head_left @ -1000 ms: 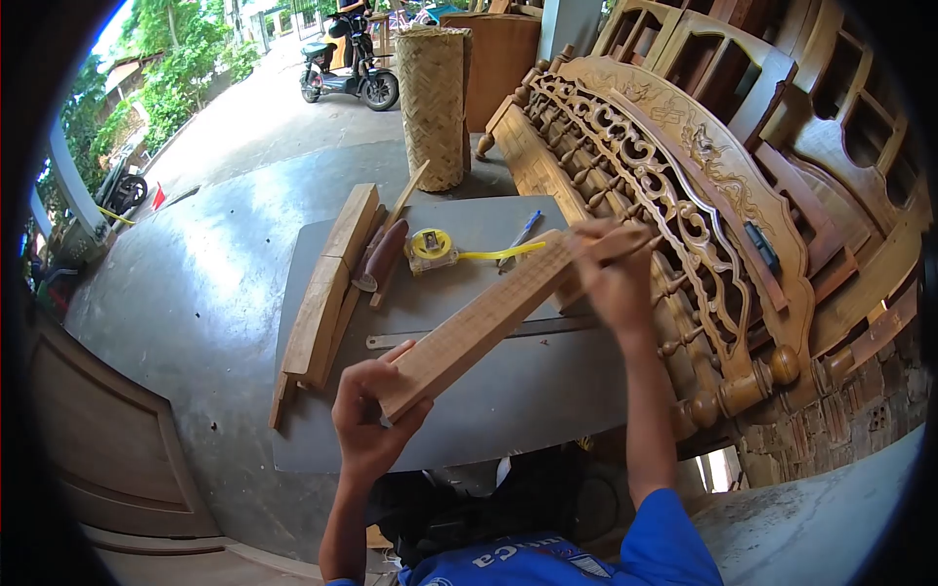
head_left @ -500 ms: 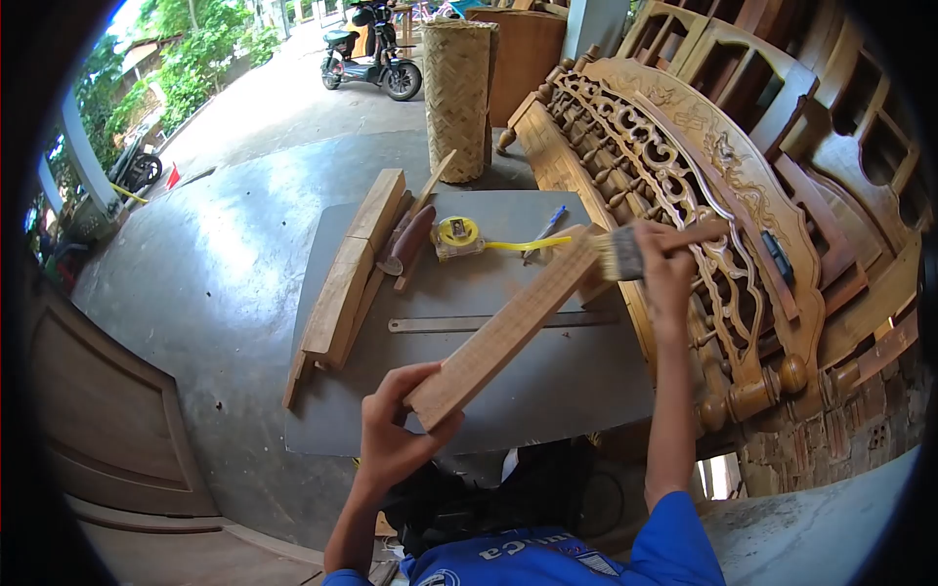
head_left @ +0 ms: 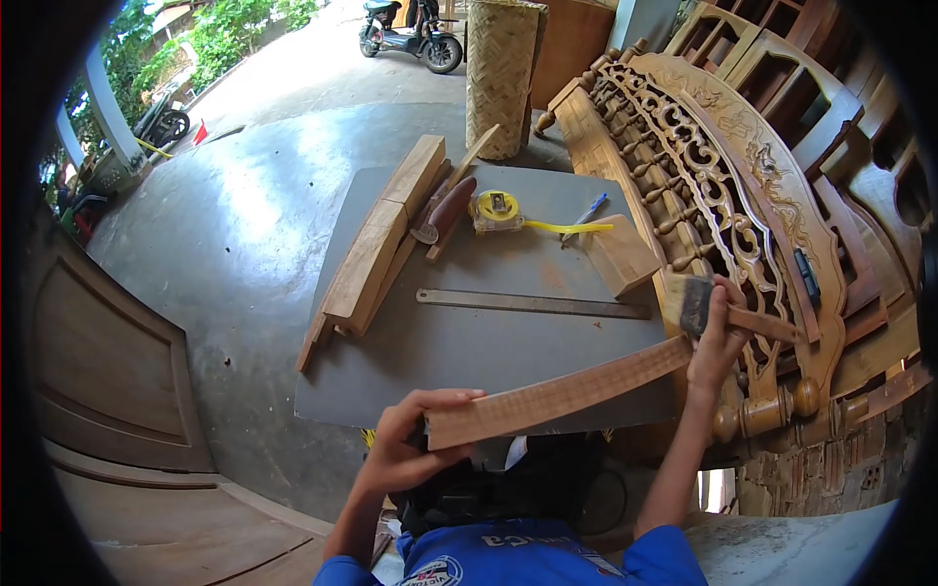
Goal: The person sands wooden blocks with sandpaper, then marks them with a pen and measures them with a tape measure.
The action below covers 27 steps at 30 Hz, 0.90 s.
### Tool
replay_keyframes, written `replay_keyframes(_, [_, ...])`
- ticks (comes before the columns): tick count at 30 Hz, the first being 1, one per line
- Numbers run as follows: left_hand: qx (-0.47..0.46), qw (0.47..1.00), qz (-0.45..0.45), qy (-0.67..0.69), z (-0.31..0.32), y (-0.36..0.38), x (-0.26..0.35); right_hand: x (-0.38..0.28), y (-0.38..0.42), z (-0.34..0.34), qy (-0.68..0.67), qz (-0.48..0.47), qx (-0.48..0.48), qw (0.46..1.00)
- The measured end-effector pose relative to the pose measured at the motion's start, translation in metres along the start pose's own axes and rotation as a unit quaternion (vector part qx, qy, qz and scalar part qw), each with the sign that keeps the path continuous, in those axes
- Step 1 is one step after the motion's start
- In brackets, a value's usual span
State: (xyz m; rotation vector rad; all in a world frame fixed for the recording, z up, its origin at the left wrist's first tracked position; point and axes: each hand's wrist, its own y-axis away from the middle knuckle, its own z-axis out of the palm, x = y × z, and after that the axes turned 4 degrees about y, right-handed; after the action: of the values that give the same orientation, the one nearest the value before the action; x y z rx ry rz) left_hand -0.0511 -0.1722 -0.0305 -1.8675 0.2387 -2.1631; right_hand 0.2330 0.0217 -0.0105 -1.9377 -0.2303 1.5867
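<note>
1. Fingers of the left hand [head_left: 405,444] are wrapped around the near end of a long wooden slat [head_left: 557,396], thumb on top, holding it level off the near edge of the grey worktop [head_left: 469,361].
2. Fingers of the right hand [head_left: 718,342] are clamped on the handle of a paintbrush [head_left: 699,305], whose bristles sit just above the slat's far end, by the worktop's right edge.
3. Judged from this, the step in hand is brushing the slat's surface; the brush is at the far end, so a stroke looks to be starting or finishing there.
4. The next move would call for drawing the bristles along the grain toward the left hand, with the slat kept steady and the grip clear of the brushed face.
5. On the worktop lie a steel ruler [head_left: 532,304] across the middle, a yellow tape measure [head_left: 496,208] toward the far edge, and stacked boards [head_left: 376,249] along the left edge.
</note>
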Motion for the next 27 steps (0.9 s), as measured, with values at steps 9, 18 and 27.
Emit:
replay_keyframes(9, [-0.115, 0.918, 0.039, -0.378, -0.029, -0.045, 0.040, -0.024, -0.001, 0.004, 0.048, 0.024, -0.151, 0.987])
replay_keyframes(18, [-0.182, 0.825, 0.095, -0.526, -0.005, -0.150, -0.046, -0.043, -0.008, 0.010, 0.094, -0.031, -0.145, 0.985])
replay_keyframes(27, [-0.228, 0.923, -0.028, -0.310, 0.007, -0.155, -0.020, -0.027, -0.013, -0.052, 0.052, -0.008, 0.004, 0.999])
